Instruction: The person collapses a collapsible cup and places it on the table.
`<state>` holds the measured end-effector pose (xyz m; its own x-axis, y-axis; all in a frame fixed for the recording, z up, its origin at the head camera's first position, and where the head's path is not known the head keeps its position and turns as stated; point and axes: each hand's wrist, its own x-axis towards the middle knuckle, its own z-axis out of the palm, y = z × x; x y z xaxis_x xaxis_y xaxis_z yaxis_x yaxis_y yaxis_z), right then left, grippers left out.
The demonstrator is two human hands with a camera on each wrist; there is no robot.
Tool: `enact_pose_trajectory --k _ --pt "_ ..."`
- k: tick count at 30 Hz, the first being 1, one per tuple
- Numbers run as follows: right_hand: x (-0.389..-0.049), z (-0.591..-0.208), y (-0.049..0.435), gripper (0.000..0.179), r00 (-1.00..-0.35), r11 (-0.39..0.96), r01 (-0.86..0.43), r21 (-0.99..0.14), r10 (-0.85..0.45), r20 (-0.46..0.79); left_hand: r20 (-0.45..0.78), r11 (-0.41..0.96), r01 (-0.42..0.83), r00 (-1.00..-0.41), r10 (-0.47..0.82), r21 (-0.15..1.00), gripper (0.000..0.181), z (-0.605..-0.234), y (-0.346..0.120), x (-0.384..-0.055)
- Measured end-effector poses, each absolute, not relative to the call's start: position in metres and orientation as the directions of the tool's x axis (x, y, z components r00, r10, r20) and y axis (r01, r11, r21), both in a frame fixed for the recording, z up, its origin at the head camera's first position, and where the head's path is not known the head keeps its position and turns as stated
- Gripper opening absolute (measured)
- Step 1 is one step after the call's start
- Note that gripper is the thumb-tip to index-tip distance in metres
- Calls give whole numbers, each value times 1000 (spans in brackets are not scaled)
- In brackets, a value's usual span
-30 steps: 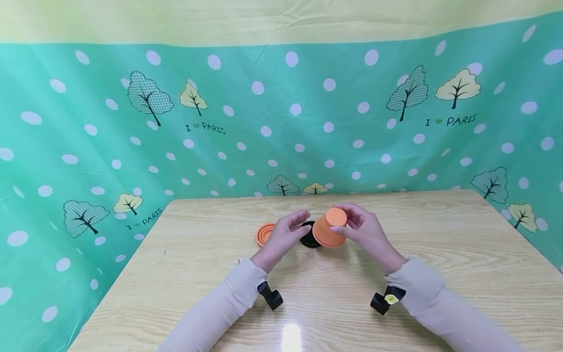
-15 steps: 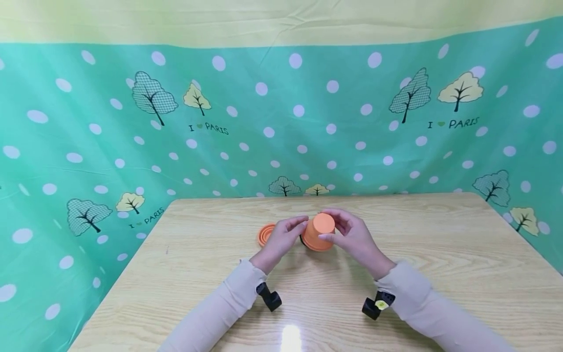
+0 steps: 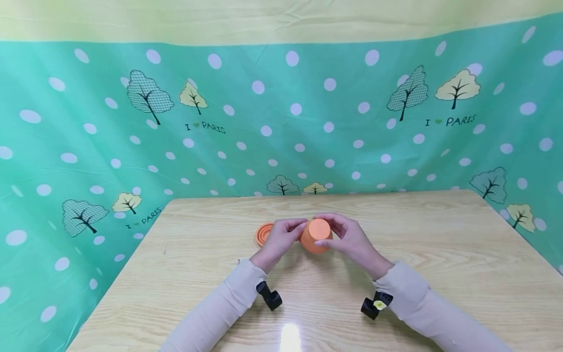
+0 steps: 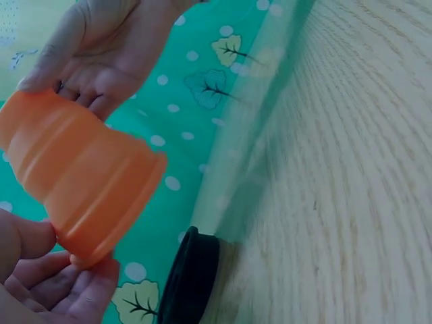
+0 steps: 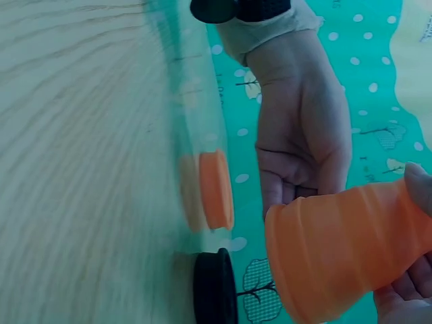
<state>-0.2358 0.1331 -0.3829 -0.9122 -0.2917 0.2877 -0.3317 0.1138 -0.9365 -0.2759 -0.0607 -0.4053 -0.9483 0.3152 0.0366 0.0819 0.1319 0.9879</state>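
Observation:
An orange collapsible cup (image 3: 317, 238) is held between my two hands, extended in stepped rings and tipped with its base toward the head camera. My left hand (image 3: 280, 239) pinches the wide rim; in the left wrist view its thumb and fingers lie on either side of that rim. The narrow base end is in the grip of my right hand (image 3: 349, 239), thumb on one side and fingers on the other. Below the cup, a round black lid-like piece (image 4: 194, 278) sits on the table; the cup and hands hide it in the head view.
A flat orange ringed piece (image 3: 264, 234), seemingly another collapsed cup, lies on the wooden table (image 3: 211, 274) left of my left hand. A green dotted cloth (image 3: 237, 122) hangs behind the table's far edge.
My right hand has brought the cup leftward to my left hand, which now pinches its rim. The black piece, earlier visible beside the cup, is now covered in the head view.

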Motion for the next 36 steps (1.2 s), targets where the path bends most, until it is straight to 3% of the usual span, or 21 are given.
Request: enact_pose_trajectory --k 7,15,23,30,36 --pt "-232 -388 132 58 -887 174 -399 -900 -322 331 43 75 65 -964 263 995 33 -402 -61 -276" --pt "-230 -389 141 61 -876 171 -404 -899 -355 326 89 53 110 -949 301 993 34 -396 -63 -276" --pt "-239 -387 152 42 -922 141 -325 -935 -268 280 182 114 232 -923 339 966 33 -395 -61 -274" --pt "-249 -388 153 48 -943 92 -233 -968 -264 202 220 150 293 -902 372 944 31 -367 -57 -254" --pt "-253 -391 151 51 -945 96 -205 -974 -277 171 196 127 261 -904 380 957 32 -377 -56 -260"
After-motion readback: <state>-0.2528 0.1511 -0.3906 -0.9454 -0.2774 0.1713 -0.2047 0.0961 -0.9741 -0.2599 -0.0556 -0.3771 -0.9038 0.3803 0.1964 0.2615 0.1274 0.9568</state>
